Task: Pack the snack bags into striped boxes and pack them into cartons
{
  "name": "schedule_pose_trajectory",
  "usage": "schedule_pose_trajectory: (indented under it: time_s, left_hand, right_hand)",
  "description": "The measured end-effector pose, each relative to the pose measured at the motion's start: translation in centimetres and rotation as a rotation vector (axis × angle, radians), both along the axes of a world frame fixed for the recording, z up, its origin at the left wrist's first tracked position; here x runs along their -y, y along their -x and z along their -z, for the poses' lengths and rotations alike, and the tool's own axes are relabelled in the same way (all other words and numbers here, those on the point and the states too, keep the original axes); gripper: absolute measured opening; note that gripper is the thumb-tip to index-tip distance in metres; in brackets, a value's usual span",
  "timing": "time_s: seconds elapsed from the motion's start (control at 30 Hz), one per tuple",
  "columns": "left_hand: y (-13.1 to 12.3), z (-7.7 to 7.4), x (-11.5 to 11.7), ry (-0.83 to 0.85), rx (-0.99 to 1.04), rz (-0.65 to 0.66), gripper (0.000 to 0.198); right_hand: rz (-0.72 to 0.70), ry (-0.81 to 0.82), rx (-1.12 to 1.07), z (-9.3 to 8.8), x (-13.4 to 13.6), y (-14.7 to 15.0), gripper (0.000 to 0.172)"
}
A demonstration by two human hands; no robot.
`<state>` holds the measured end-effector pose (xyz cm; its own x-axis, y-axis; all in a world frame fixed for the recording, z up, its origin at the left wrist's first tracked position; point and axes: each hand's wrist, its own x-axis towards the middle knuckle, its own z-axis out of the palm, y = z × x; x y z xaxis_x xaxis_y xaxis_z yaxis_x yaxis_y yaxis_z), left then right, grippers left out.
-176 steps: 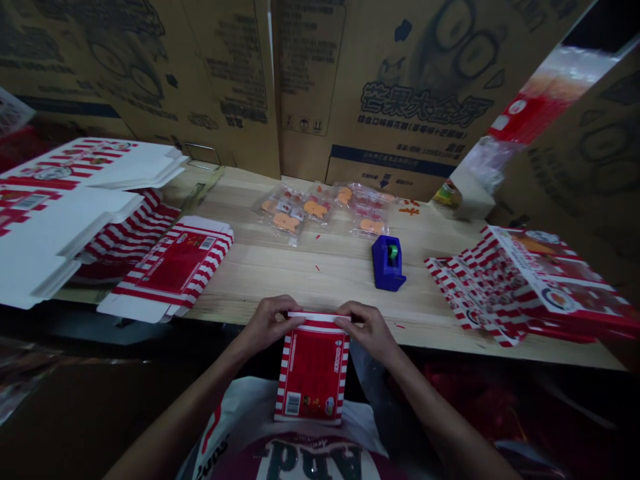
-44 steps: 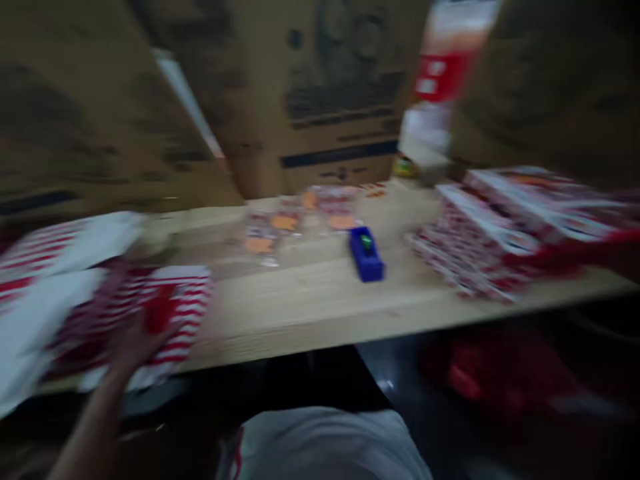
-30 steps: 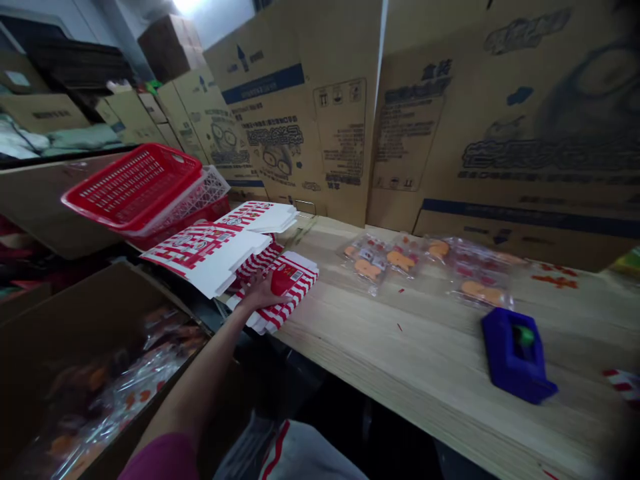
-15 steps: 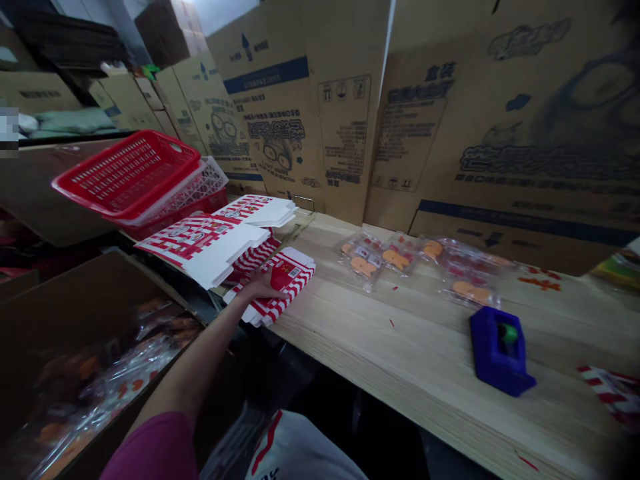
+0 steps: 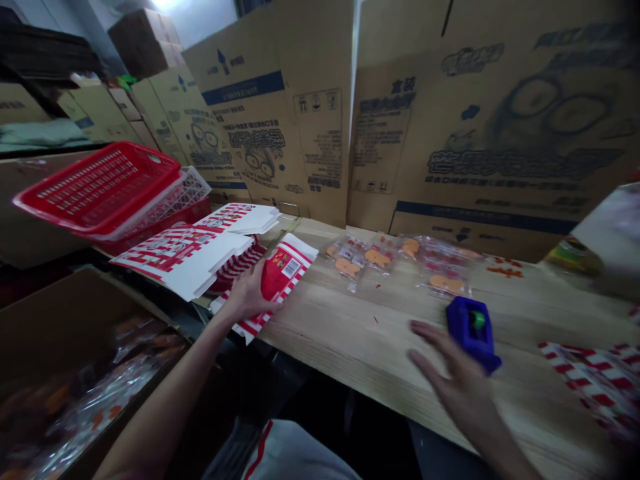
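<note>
My left hand (image 5: 250, 292) grips a flattened red-and-white striped carton (image 5: 285, 268) with a barcode, thumb on its face and its far end tilted up off the pile. Beneath and beside it, more striped cartons (image 5: 239, 263) lie near the table's front edge. Over the table my right hand (image 5: 457, 377) reaches in from the lower right, blurred, fingers apart and nothing in them. Just behind it stands a blue tape dispenser (image 5: 467, 327) with a green core. Large white-and-red printed card blanks (image 5: 185, 253) lie left of my left hand.
Clear packets (image 5: 347, 261) with orange pieces lie along the back of the wooden table (image 5: 340, 333). Red baskets (image 5: 100, 187) are stacked at the left. An open carton (image 5: 65, 300) of packets sits below. Striped boxes (image 5: 595, 373) stand right. Large cardboard boxes (image 5: 265, 120) wall the back.
My left hand has lifted the far end of the striped carton from the pile. My right hand has come into view beside the tape dispenser. The view has swung right.
</note>
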<state>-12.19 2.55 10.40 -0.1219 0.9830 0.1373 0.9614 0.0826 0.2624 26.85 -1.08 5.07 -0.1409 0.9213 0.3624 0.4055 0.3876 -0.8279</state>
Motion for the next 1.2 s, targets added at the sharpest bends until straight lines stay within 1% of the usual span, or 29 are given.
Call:
schedule_pose_trajectory:
  time_s: [0.03, 0.07, 0.1, 0.13, 0.17, 0.23, 0.3, 0.33, 0.4, 0.47, 0.5, 0.53, 0.6, 0.67, 0.7, 0.77, 0.87, 0.93, 1.0, 1.1, 1.17, 1.2]
  left_hand:
    - [-1.6, -0.2, 1.0, -0.061, 0.058, 0.096, 0.118]
    - [-3.4, -0.3, 1.9, -0.098, 0.121, 0.176, 0.119]
    - [-5.1, -0.1, 2.7, -0.115, 0.179, 0.232, 0.120]
    - [-6.8, 0.3, 3.5, -0.125, 0.236, 0.278, 0.121]
    - [-8.3, 0.8, 4.0, -0.138, 0.291, 0.308, 0.120]
    - [-10.7, 2.0, 4.7, -0.177, 0.415, 0.329, 0.116]
    - [-12.0, 3.3, 4.6, -0.170, 0.614, 0.296, 0.107]
    - [-12.3, 3.9, 4.5, -0.128, 0.755, 0.269, 0.099]
    - [-12.8, 4.9, 4.0, 0.014, 1.078, 0.219, 0.072]
    - [-13.2, 5.6, 3.6, 0.148, 1.361, 0.157, 0.041]
    - [-13.5, 5.8, 3.5, 0.184, 1.457, 0.126, 0.033]
    - [-13.9, 6.0, 3.5, 0.198, 1.518, 0.102, 0.031]
    - [-14.5, 6.4, 3.6, 0.171, 1.539, 0.088, 0.029]
    - [-14.9, 6.9, 4.2, 0.133, 1.480, 0.152, 0.026]
    - [-15.0, 7.3, 4.5, 0.145, 1.445, 0.198, 0.026]
    - [-14.8, 8.4, 5.5, 0.221, 1.405, 0.264, 0.029]
    - [-14.4, 10.2, 6.9, 0.347, 1.412, 0.261, 0.034]
    - [-14.3, 10.8, 7.3, 0.388, 1.440, 0.284, 0.035]
    - [-14.5, 10.8, 7.1, 0.363, 1.483, 0.328, 0.041]
    - [-15.1, 10.3, 5.9, 0.205, 1.564, 0.326, 0.055]
    - [-15.5, 10.3, 5.2, 0.151, 1.598, 0.312, 0.057]
    - [-15.6, 10.4, 4.9, 0.152, 1.605, 0.311, 0.058]
  right_hand:
    - [-0.075, 0.083, -0.098, 0.4, -0.1, 1.8, 0.043]
    - [-0.198, 0.229, -0.252, 0.6, -0.4, 3.7, 0.054]
    - [-0.302, 0.343, -0.396, 0.8, -0.7, 5.6, 0.064]
    - [-0.362, 0.399, -0.524, 0.8, -1.0, 7.4, 0.068]
    - [-0.404, 0.423, -0.617, 0.8, -1.2, 8.7, 0.066]
    - [-0.413, 0.440, -0.727, 0.8, -1.4, 10.0, 0.057]
    - [-0.346, 0.453, -0.754, 1.1, -1.2, 9.4, 0.046]
    - [-0.291, 0.464, -0.754, 1.4, -1.0, 8.5, 0.041]
    - [-0.195, 0.493, -0.749, 2.3, -0.5, 6.5, 0.031]
    - [-0.153, 0.533, -0.765, 3.3, -0.1, 4.7, 0.028]
    - [-0.157, 0.555, -0.779, 3.6, 0.1, 4.1, 0.029]
    - [-0.163, 0.576, -0.793, 3.9, 0.3, 3.6, 0.030]
    - [-0.158, 0.607, -0.813, 4.1, 0.4, 3.1, 0.030]
    - [-0.115, 0.618, -0.829, 4.1, 0.3, 2.9, 0.030]
    - [-0.088, 0.618, -0.841, 4.0, 0.3, 2.7, 0.029]
    - [-0.045, 0.610, -0.859, 4.1, 0.0, 2.4, 0.030]
    - [-0.047, 0.635, -0.844, 4.7, 0.0, 1.9, 0.031]
    - [-0.067, 0.685, -0.828, 5.4, 0.5, 1.7, 0.033]
    - [-0.112, 0.758, -0.810, 6.1, 1.4, 1.6, 0.034]
    - [-0.250, 0.856, -0.766, 6.9, 3.2, 1.8, 0.034]
    - [-0.299, 0.860, -0.759, 7.2, 4.2, 1.9, 0.038]
    - [-0.269, 0.827, -0.759, 7.4, 4.4, 1.8, 0.041]
